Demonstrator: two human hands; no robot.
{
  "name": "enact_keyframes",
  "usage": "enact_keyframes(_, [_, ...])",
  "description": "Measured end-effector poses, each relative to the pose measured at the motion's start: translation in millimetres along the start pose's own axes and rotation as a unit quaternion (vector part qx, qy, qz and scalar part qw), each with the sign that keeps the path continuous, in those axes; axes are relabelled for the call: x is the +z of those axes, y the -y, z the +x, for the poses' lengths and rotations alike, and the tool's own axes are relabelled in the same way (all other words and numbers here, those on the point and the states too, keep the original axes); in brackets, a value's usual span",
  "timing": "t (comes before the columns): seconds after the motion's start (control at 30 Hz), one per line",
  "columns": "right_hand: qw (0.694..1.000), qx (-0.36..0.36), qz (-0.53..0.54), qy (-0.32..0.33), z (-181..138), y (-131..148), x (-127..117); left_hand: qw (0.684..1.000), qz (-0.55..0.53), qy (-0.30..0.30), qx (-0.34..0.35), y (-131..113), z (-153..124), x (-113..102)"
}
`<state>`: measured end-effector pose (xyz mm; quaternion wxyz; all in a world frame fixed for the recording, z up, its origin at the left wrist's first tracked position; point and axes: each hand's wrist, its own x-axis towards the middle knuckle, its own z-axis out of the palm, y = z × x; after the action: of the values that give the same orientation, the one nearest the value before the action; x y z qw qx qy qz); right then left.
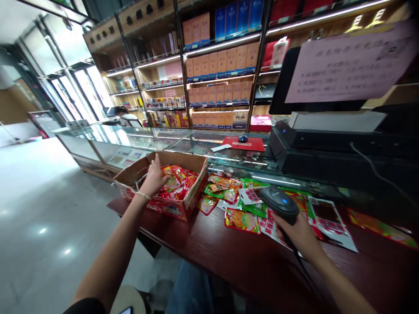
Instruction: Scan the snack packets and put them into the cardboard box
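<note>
Head view: left hand [155, 179] spread over carton [168, 207], centre-left; right hand [303, 235] gripping barcode scanner [279, 202]; some snack packets [242, 220] loose, others boxed.

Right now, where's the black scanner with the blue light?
In the head view, the scanner is right of centre, in the person's right grip, over the snack packets.

Glaring windows [87, 90], apparently blurred sign [347, 69]

Lit wooden shelves [225, 45] span eleven to one o'clock, behind a long glass counter [153, 141]. Bright windows [88, 85] stand at ten o'clock; glossy pale floor [42, 196] spreads at eight.
</note>
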<state>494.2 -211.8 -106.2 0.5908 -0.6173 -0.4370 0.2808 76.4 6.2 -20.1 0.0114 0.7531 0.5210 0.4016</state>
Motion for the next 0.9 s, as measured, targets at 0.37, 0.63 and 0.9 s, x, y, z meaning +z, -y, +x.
enact_keyframes(0.37, [1.000, 0.019, -0.008, -0.010, 16, 9, 12, 0.981, -0.070, 0.110, 0.146, -93, -26, 35])
enact_keyframes(0.63, [0.998, 0.032, -0.011, -0.044, 14, -6, -9, 0.952, -0.195, 0.130, 0.198, -163, -47, 113])
enact_keyframes(0.9, [0.993, 0.025, 0.034, -0.107, 25, -6, -25, 0.944, -0.166, 0.193, 0.209, -189, -49, 204])
